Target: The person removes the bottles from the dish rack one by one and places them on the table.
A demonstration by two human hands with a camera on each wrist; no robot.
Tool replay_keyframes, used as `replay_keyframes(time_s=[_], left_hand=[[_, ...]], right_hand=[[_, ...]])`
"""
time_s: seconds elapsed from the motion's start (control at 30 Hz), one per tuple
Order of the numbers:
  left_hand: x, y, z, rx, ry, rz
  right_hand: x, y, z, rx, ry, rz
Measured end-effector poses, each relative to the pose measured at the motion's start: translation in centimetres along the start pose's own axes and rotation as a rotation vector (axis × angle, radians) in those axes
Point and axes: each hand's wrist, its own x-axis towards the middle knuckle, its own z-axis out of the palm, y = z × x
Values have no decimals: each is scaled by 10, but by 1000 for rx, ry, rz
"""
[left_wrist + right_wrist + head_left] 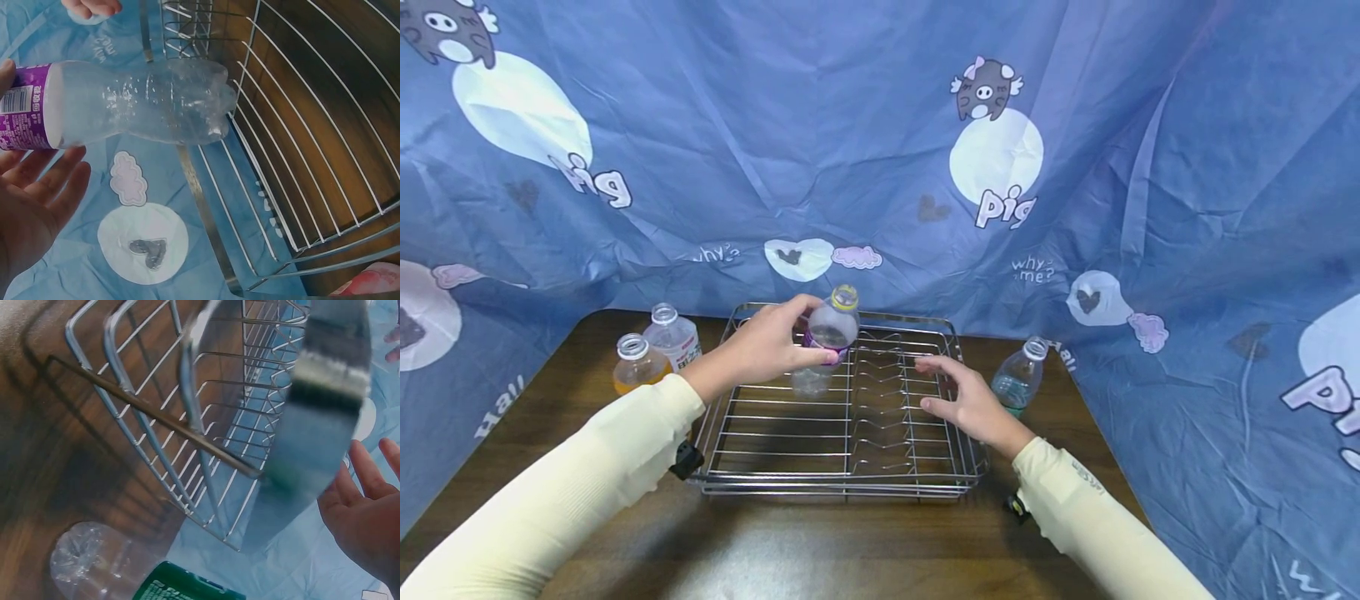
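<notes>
My left hand (763,346) grips a clear, uncapped plastic bottle (833,321) by its purple label, thumb on the near side. The bottle leans with its neck up and to the right, over the left half of a metal wire dish rack (850,479). In the left wrist view, the bottle's base (215,103) comes right up to the rack's wires. Over the rack's right side, my right hand (970,404) has its fingers spread, nothing between them. Beyond it stands a clear bottle (1018,375) whose green label (187,587) shows in the right wrist view.
Left of the rack stand an uncapped bottle of orange drink (640,367) and a clear bottle with a white label (673,337), partly behind my left forearm. A blue printed curtain (880,167) hangs behind the dark wooden table (820,550).
</notes>
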Motion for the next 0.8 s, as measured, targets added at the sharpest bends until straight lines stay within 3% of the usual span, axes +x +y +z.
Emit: replay_keyframes(time_s=[0.43, 0.8], left_hand=[[-7, 2, -2, -216, 33, -16], [-12, 2, 2, -381, 11, -37]], right_hand=[[4, -11, 1, -16, -34, -31], [3, -18, 3, 1, -38, -32]])
